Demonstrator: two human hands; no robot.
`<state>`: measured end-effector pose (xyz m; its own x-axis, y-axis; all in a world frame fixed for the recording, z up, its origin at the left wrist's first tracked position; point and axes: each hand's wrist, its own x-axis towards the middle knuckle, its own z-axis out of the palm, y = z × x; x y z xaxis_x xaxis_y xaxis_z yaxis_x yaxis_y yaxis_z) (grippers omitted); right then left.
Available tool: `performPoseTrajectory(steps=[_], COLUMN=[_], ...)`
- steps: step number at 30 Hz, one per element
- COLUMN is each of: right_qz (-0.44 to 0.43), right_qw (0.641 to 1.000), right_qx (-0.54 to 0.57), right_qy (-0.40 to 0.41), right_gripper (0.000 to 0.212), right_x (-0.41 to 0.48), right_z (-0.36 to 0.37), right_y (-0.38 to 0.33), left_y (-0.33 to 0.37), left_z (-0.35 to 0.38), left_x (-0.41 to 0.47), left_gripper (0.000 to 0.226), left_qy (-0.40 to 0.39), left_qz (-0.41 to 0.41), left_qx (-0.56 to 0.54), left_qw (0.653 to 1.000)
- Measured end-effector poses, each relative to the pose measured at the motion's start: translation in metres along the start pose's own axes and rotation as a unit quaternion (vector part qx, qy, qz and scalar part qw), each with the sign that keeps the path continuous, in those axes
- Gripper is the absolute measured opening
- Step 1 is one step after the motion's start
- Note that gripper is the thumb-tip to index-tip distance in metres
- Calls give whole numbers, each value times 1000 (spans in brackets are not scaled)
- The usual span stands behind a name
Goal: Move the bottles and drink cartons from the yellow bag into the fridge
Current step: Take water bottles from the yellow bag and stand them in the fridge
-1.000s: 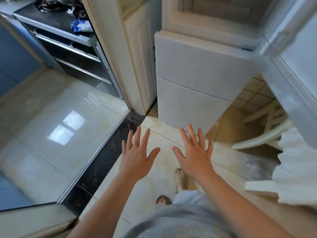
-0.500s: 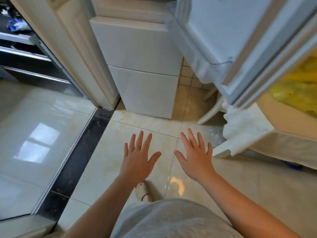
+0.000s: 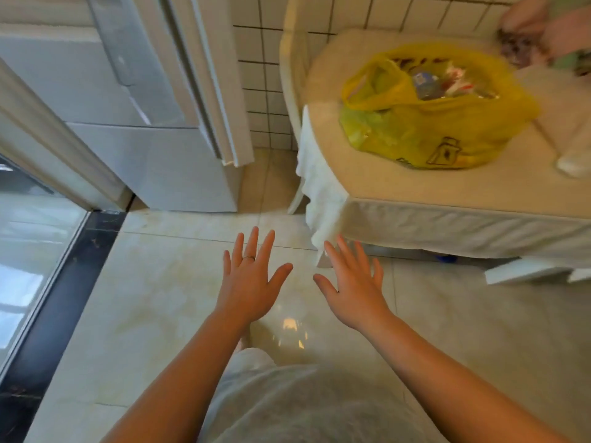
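A yellow plastic bag (image 3: pixel 441 123) lies on a table (image 3: pixel 399 187) at the upper right, its mouth open toward me, with blurred bottles and cartons (image 3: pixel 438 81) showing inside. The white fridge (image 3: pixel 134 100) stands at the upper left, its upper door (image 3: pixel 204 84) swung open toward the table. My left hand (image 3: pixel 249 282) and my right hand (image 3: pixel 351 289) hover side by side over the tiled floor, palms down and fingers spread, holding nothing. Both are well short of the bag and the fridge.
A white cloth (image 3: pixel 319 187) hangs over the table's left edge. A white chair (image 3: pixel 294 91) stands between fridge and table against a tiled wall. A door frame (image 3: pixel 57 145) and a dark threshold strip (image 3: pixel 57 298) lie to the left. Someone's hand (image 3: pixel 537 30) is at the table's far corner.
The view has swung right: the bag and table came fully into sight, and the fridge moved to the left. Both hands stayed spread in front of me.
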<state>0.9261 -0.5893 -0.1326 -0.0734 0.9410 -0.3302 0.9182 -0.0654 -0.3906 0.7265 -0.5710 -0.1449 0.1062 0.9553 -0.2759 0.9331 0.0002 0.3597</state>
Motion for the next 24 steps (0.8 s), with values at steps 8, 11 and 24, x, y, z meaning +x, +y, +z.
performPoseTrajectory(steps=[8, 11, 24], right_qz=[40, 51, 60], right_qw=[996, 992, 967], right_qx=[30, 34, 66], right_qy=[80, 114, 239], right_gripper=[62, 61, 69], right_x=[26, 52, 210], right_z=[-64, -90, -240], right_y=[77, 104, 203], left_y=[89, 124, 256], left_z=[7, 3, -40], left_x=[68, 107, 305], left_gripper=[76, 75, 70], left_qy=[12, 14, 123], left_qz=[83, 110, 256], left_qx=[7, -8, -117], left_qw=[996, 994, 952])
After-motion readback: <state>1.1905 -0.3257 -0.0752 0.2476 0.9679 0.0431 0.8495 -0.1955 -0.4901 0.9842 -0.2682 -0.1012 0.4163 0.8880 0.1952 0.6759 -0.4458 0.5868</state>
